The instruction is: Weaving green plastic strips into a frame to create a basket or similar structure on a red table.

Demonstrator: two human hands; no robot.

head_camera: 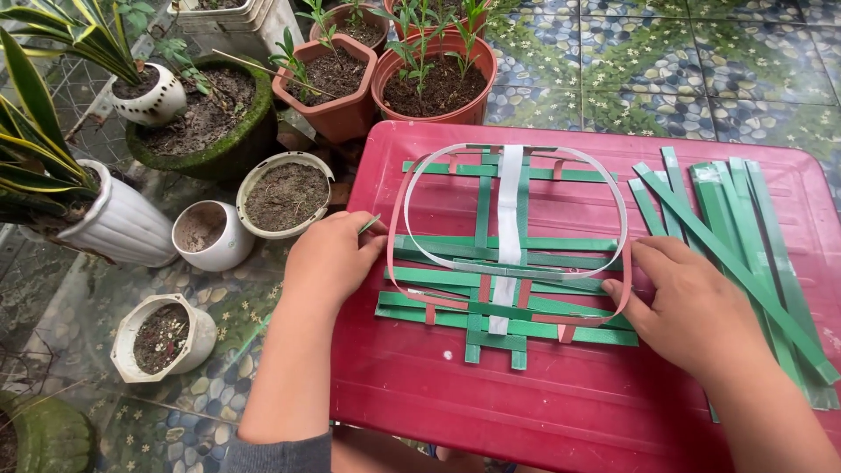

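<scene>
Your left hand (pixel 331 256) pinches the end of a green strip (pixel 369 224) between thumb and fingers at the left edge of the weave (pixel 508 280), fingers closed narrow on it, so that end is kept from sliding while the mat is loose. The weave lies flat on the red table (pixel 526 412), near its middle: green strips crossing, one white strip (pixel 510 210) running up its centre, and a pink loop (pixel 517 158) laid round the whole like a frame. Flat on the table, the crossings stay visible and nothing can spring apart.

Your right hand (pixel 692 307) lies palm down at the right edge of the weave, fingers spread flat over the strip ends and the loop's lower right bend. It grips nothing; it presses, pinning that side against the pull from the left.

Right of the weave, the spare strips (pixel 745 236) lie in a loose bundle on the table, partly under your right wrist, near enough to reach.

Left of the weave and off the table stand the white pots (pixel 210 235) of soil; behind it, the terracotta pots (pixel 434 83) with seedlings.
</scene>
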